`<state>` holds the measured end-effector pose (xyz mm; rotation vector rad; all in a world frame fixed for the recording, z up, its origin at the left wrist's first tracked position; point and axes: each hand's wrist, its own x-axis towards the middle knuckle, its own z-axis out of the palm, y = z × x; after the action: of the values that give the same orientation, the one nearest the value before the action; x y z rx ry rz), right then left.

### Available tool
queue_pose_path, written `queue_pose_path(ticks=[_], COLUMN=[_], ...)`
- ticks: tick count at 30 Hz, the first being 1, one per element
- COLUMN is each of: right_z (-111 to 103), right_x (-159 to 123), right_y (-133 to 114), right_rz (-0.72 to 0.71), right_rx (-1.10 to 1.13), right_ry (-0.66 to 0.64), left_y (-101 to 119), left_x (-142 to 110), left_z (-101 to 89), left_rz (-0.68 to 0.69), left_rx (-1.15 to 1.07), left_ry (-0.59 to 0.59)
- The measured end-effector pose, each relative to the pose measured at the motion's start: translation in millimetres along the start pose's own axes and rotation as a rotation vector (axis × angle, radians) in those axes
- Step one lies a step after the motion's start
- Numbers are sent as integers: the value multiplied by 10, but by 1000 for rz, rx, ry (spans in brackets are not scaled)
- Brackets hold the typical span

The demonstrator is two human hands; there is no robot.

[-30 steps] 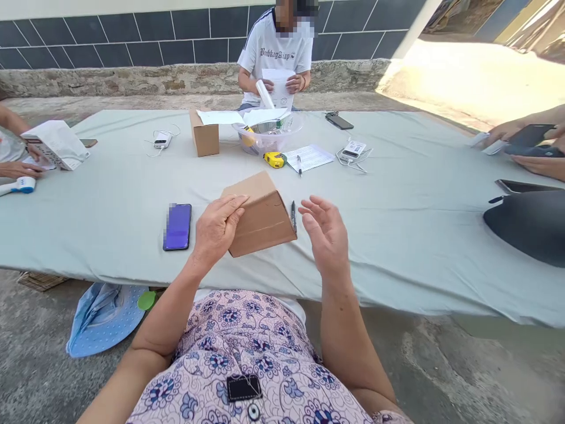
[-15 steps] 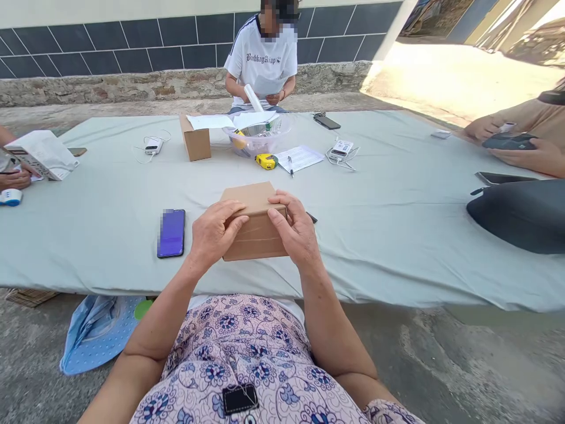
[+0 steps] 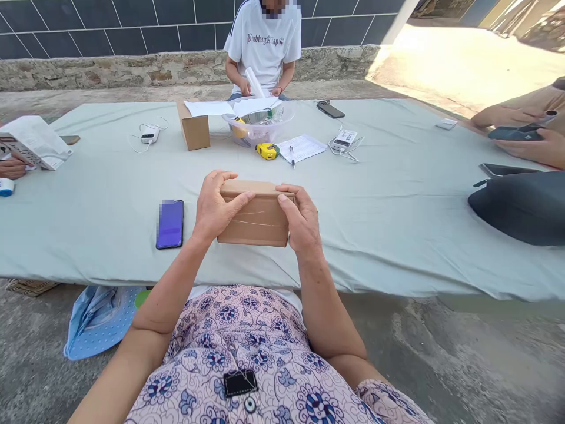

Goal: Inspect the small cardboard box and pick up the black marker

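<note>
I hold a small brown cardboard box (image 3: 256, 221), taped shut, just above the pale green cloth of the table (image 3: 375, 200). My left hand (image 3: 215, 206) grips its left end, fingers curled over the top edge. My right hand (image 3: 301, 219) grips its right end, thumb on the front face. A phone with a purple screen (image 3: 170, 223) lies flat to the left of my left hand.
A second cardboard box (image 3: 193, 129), a clear bowl (image 3: 258, 126), a yellow tape measure (image 3: 267, 151), a paper with a pen (image 3: 302, 147) and a power bank (image 3: 345, 139) lie further back. A person in white sits opposite. Other hands work at both sides. A dark bag (image 3: 521, 206) sits right.
One second ago only my left hand touched the box and my right hand hovered open. Both hands now grip the box, which has turned square to me and lifted slightly.
</note>
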<state>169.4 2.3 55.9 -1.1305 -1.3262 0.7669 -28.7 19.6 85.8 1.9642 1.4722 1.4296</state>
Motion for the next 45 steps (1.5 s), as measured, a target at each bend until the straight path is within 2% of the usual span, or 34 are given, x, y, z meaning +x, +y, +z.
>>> queue_pose_path(ticks=[4,8,15,20,24,30,36,45], right_z=[44,70,133,148,154,184,214,256], right_x=[-36,-86,-214,-258,-280,-319,-359,-359], right_y=[80,100,7,88,134,90,73,71], right_rz=[-27,-15,-23,-10,-62,-75,-92,-126], right_rx=[27,32,102,188,157,84,25,-33], right_ry=[37,46,92,84,103,130,125,164], left_y=[-35,-62,-156,-53,66,101,125,122], left_x=[-57,-143,-262,-365,-396,-398,-398,-405], left_z=[43,59,35,-8,-32,-33,-54,-14], left_rz=[-38,-158,-128,-200,-288,-257,-308,-263], left_rx=[-52,-88,-96,-258,-281,-273,-218,-179], left_ry=[-12,-17,-42,-81,-105,-73,-39,-4])
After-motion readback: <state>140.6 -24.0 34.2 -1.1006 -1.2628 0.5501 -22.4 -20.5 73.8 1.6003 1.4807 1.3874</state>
